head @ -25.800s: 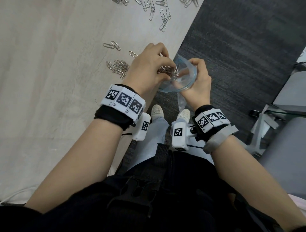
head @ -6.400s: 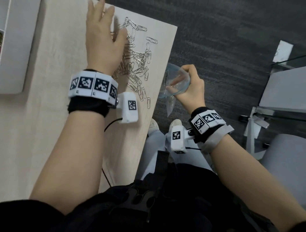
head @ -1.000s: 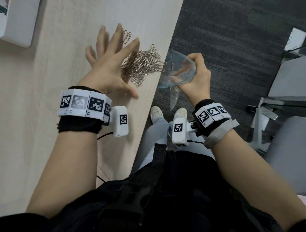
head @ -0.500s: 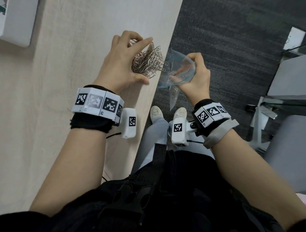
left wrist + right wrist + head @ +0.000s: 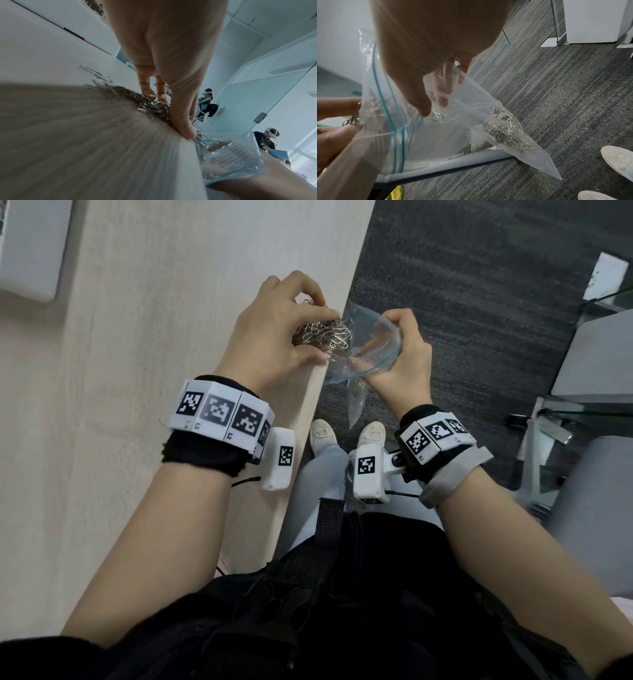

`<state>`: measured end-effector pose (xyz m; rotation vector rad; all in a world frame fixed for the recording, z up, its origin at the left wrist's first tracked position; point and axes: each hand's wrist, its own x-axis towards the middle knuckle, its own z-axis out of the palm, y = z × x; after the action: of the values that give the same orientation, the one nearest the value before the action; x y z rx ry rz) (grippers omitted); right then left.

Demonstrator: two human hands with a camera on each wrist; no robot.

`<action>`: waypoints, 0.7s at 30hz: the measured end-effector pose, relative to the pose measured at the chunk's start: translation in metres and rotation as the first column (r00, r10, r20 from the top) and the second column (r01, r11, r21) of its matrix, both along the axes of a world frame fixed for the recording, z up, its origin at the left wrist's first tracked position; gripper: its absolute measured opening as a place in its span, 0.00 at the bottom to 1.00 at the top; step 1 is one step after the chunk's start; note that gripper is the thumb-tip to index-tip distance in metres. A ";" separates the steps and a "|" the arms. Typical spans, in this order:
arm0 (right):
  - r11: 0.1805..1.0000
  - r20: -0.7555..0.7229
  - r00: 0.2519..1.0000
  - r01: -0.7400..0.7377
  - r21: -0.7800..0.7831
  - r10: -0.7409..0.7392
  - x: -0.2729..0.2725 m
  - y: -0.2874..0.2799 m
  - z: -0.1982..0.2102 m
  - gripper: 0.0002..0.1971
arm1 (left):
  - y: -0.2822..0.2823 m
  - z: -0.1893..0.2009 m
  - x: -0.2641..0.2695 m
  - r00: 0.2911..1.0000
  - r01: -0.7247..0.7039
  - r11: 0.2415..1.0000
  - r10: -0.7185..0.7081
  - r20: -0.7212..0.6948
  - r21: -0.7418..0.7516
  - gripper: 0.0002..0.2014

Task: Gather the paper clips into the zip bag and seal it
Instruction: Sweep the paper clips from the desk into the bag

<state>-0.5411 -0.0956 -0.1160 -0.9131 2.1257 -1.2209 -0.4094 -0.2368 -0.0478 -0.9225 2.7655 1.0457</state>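
Note:
A heap of silver paper clips [image 5: 325, 335] lies at the right edge of the light wooden table [image 5: 301, 419]. My left hand [image 5: 310, 328] is cupped over the heap, fingers and thumb curled round it, right beside the bag's mouth. My right hand [image 5: 378, 342] pinches the rim of the clear zip bag [image 5: 354, 402] and holds its mouth open just off the table edge. In the right wrist view the zip bag [image 5: 436, 135] hangs down with many clips [image 5: 503, 129] in its bottom corner. In the left wrist view my thumb [image 5: 185, 128] presses against the clips [image 5: 137, 97].
A white flat object [image 5: 30, 244] lies at the table's far left. Dark carpet [image 5: 462, 285] runs to the right of the table, my shoes [image 5: 323, 433] below the bag. A grey chair [image 5: 599, 508] and glass panels stand at the right.
My left hand went from spread flat behind the heap to curled round it, and dragged the clips right to the table edge against the bag's mouth. The right hand stayed put.

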 end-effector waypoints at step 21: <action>1.000 -0.011 1.000 0.008 0.019 -0.007 0.004 0.002 0.005 0.23 | 0.018 -0.005 -0.006 0.996 0.047 0.997 -0.052 -0.072 -0.067 0.24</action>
<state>-0.5371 -0.0931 -0.1113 -0.9068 2.1477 -1.2003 -0.4149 -0.2189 -0.0531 -0.8346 2.8827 1.0084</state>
